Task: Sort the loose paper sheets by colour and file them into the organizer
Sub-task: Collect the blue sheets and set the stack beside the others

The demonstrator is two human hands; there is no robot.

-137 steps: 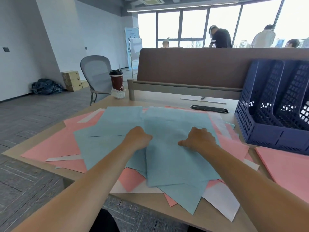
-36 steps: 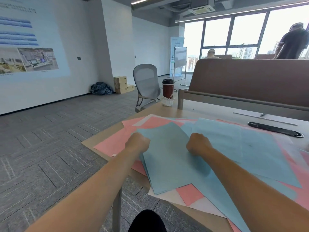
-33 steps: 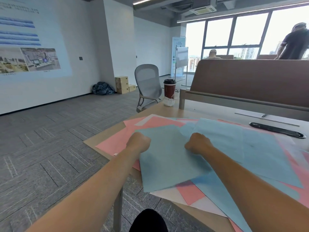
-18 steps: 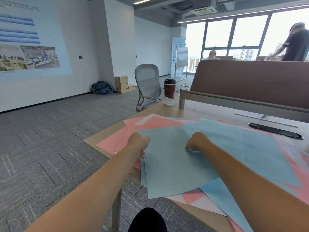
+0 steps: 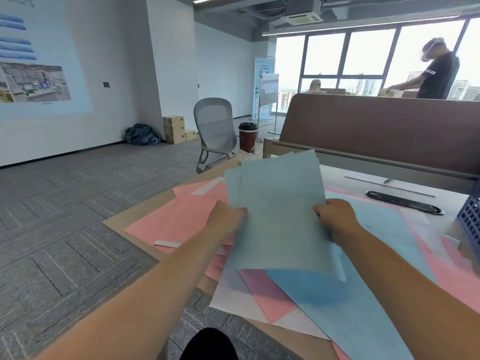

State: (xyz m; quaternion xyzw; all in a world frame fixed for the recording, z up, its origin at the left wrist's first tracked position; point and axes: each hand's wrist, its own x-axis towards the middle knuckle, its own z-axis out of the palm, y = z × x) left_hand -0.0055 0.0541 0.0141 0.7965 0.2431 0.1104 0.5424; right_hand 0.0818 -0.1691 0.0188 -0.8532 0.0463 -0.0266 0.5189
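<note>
1. The left hand [image 5: 227,219] and the right hand [image 5: 335,219] each grip one side edge of a small stack of blue sheets [image 5: 278,211], fingers closed on the paper, thumbs toward the front face as far as can be told.
2. The stack stands raised above the table [image 5: 124,219], tilted back toward upright, with its lower edge hanging over the loose papers underneath.
3. Several top corners fan out unevenly, so the sheets are not yet squared together.
4. The paper looks thin, light and limp: held by the sides it keeps its shape only because both hands tension it, and the lower part already bows a little.
5. Smooth sheets probably slide on one another, so a loose pinch could let inner sheets slip out; a firm hold at mid-height on both edges seems best, followed by tapping the bottom edge on the table to align them.
6. Pink sheets [image 5: 181,216], white sheets [image 5: 233,292] and a further blue sheet [image 5: 324,294] lie overlapped on the table, still unsorted.
7. The blue organizer [image 5: 470,219] shows only as a mesh corner at the right edge, well apart from the held stack.
8. Creasing is the main risk when feeding limp sheets into a slot.
</note>
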